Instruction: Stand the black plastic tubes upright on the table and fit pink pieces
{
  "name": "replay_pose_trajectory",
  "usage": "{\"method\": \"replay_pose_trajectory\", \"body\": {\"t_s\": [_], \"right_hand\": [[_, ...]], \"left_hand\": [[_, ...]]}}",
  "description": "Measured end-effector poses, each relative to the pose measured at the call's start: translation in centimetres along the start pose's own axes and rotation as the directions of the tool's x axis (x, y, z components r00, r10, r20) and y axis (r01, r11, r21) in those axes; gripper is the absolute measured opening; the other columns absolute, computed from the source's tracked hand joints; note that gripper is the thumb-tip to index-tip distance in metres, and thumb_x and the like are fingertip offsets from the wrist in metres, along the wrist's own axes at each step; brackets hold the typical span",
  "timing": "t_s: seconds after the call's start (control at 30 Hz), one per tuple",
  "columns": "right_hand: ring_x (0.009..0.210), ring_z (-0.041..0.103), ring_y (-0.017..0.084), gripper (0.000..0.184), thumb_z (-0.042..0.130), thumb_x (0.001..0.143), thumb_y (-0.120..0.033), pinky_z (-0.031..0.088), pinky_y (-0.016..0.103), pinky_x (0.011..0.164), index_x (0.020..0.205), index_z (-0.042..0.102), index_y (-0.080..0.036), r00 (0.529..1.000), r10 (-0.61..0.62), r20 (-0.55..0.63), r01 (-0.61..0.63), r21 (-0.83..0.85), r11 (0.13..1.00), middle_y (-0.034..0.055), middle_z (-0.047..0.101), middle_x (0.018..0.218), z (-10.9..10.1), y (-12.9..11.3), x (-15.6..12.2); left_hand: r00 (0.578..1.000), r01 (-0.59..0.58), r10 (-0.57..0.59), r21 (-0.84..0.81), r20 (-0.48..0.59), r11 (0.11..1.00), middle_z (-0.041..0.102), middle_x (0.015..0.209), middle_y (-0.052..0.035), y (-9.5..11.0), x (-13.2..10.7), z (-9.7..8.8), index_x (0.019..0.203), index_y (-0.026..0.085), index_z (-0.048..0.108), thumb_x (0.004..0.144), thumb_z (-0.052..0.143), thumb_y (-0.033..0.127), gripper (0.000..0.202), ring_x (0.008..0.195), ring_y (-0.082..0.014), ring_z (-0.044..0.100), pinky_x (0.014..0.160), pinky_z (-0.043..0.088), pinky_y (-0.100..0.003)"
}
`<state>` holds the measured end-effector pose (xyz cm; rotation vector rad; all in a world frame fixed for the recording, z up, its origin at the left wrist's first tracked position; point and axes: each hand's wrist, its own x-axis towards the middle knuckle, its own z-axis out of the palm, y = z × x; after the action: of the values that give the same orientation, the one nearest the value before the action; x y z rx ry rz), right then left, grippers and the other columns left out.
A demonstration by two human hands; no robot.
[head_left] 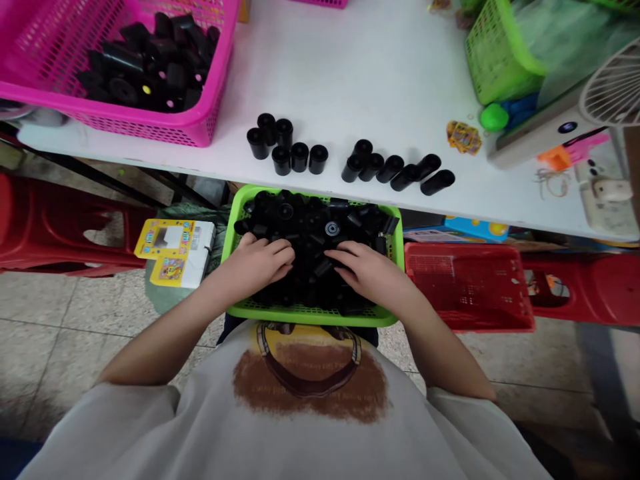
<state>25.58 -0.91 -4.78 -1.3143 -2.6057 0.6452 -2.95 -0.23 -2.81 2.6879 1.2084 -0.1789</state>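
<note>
A green basket (pixel 313 317) full of black plastic parts (pixel 295 283) sits at my lap, against the table's front edge. My left hand (pixel 264 263) is over its left half with fingers curled together and tips down among the parts; whatever they hold is hidden. On the right side, my right hand (pixel 370 272) reaches in with fingers stretched and a little apart, close to a small black piece (pixel 323 268). A round part with a grey ringed face (pixel 332 229) shows just beyond it.
Black cylinders stand on the white table in a left group (pixel 299 157) and a right group (pixel 390 169), some tilted. A pink basket (pixel 207 123) holds more black parts. A red basket (pixel 470 320) is at right, a yellow-and-white carton (pixel 197 257) at left, a fan (pixel 615 83) far right.
</note>
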Motion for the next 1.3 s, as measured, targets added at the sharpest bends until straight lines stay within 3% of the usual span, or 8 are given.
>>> {"method": "replay_pose_trajectory", "body": {"t_s": [0.13, 0.23, 0.33, 0.43, 0.5, 0.73, 0.93, 1.3], "right_hand": [[0.123, 0.067, 0.035, 0.046, 0.063, 0.100, -0.020, 0.060, 0.058, 0.105, 0.145, 0.067, -0.028, 0.993, 0.026, -0.112, -0.026, 0.004, 1.000, 0.0139, 0.068, 0.138, -0.9, -0.4, -0.4], [0.134, 0.060, 0.036, 0.046, 0.064, 0.102, -0.025, 0.054, 0.061, 0.113, 0.147, 0.065, -0.031, 0.968, 0.040, -0.249, -0.024, 0.065, 0.998, 0.0129, 0.065, 0.144, -1.5, -1.8, -0.7], [0.130, 0.064, 0.031, 0.041, 0.064, 0.103, -0.027, 0.057, 0.055, 0.112, 0.144, 0.065, -0.034, 0.936, 0.032, -0.350, 0.049, 0.220, 0.974, 0.0111, 0.067, 0.139, -1.7, -4.0, -1.0], [0.117, 0.071, 0.025, 0.041, 0.067, 0.101, -0.028, 0.065, 0.043, 0.096, 0.142, 0.062, -0.034, 0.921, 0.060, -0.386, 0.127, 0.442, 0.888, 0.0090, 0.067, 0.133, -1.3, -6.4, -0.8], [0.111, 0.071, 0.023, 0.044, 0.071, 0.099, -0.029, 0.067, 0.038, 0.087, 0.140, 0.059, -0.034, 0.914, 0.097, -0.394, 0.152, 0.555, 0.818, 0.0087, 0.066, 0.132, -0.5, -7.5, -0.5], [0.109, 0.067, 0.023, 0.065, 0.087, 0.085, -0.050, 0.066, 0.037, 0.079, 0.139, 0.053, -0.034, 0.859, 0.307, -0.410, 0.119, 0.743, 0.658, 0.0102, 0.058, 0.136, 1.4, -7.6, 0.0], [0.108, 0.076, 0.020, 0.037, 0.074, 0.097, -0.051, 0.067, 0.037, 0.092, 0.126, 0.068, -0.030, 0.905, 0.362, -0.223, 0.053, 0.904, 0.424, 0.0059, 0.077, 0.121, 0.9, -6.9, 0.4], [0.109, 0.077, 0.021, 0.026, 0.072, 0.100, -0.029, 0.068, 0.037, 0.091, 0.124, 0.080, -0.033, 0.709, 0.390, -0.587, 0.199, 0.698, 0.688, 0.0055, 0.071, 0.122, 0.4, -5.9, 0.0]], "left_hand": [[0.986, -0.021, -0.033, -0.322, -0.163, 0.946, 0.074, 0.120, -0.0084, -0.7, 0.0, 0.8, 0.106, 0.021, 0.063, 0.105, 0.050, 0.022, 0.013, 0.108, -0.0238, 0.073, 0.091, 0.049, -0.038], [0.918, -0.075, -0.204, -0.653, -0.340, 0.753, 0.071, 0.114, -0.0084, -0.4, 0.3, 0.6, 0.101, 0.023, 0.057, 0.102, 0.053, 0.029, 0.008, 0.111, -0.0216, 0.069, 0.097, 0.053, -0.037], [0.821, -0.188, -0.457, -0.917, -0.343, 0.351, 0.065, 0.105, -0.0047, 1.2, 0.8, -0.5, 0.100, 0.026, 0.048, 0.103, 0.050, 0.037, 0.012, 0.090, -0.0185, 0.067, 0.087, 0.059, -0.038], [0.863, -0.152, -0.504, -0.974, -0.049, -0.166, 0.059, 0.103, -0.0005, 3.5, 1.6, -1.9, 0.104, 0.028, 0.040, 0.105, 0.041, 0.039, 0.012, 0.065, -0.0114, 0.056, 0.065, 0.058, -0.033], [0.889, -0.058, -0.444, -0.936, 0.110, -0.346, 0.058, 0.105, 0.0002, 4.7, 2.0, -2.5, 0.105, 0.029, 0.038, 0.105, 0.041, 0.042, 0.014, 0.060, -0.0088, 0.051, 0.059, 0.056, -0.030], [0.906, 0.125, -0.333, -0.917, 0.261, -0.379, 0.056, 0.100, 0.0017, 5.3, 2.2, -2.2, 0.114, 0.034, 0.048, 0.105, 0.039, 0.063, 0.032, 0.056, -0.0075, 0.042, 0.055, 0.051, -0.028], [0.916, 0.057, -0.194, -0.595, 0.350, -0.802, 0.050, 0.083, 0.0070, 5.6, 2.1, -2.6, 0.108, 0.030, 0.051, 0.108, 0.053, 0.039, 0.009, 0.046, -0.0041, 0.038, 0.044, 0.043, -0.019], [0.960, -0.133, -0.230, -0.465, 0.158, -0.875, 0.069, 0.098, 0.0076, 6.2, 2.3, -2.5, 0.105, 0.028, 0.058, 0.095, 0.081, 0.037, 0.027, 0.057, -0.0093, 0.063, 0.051, 0.058, -0.025]]}}
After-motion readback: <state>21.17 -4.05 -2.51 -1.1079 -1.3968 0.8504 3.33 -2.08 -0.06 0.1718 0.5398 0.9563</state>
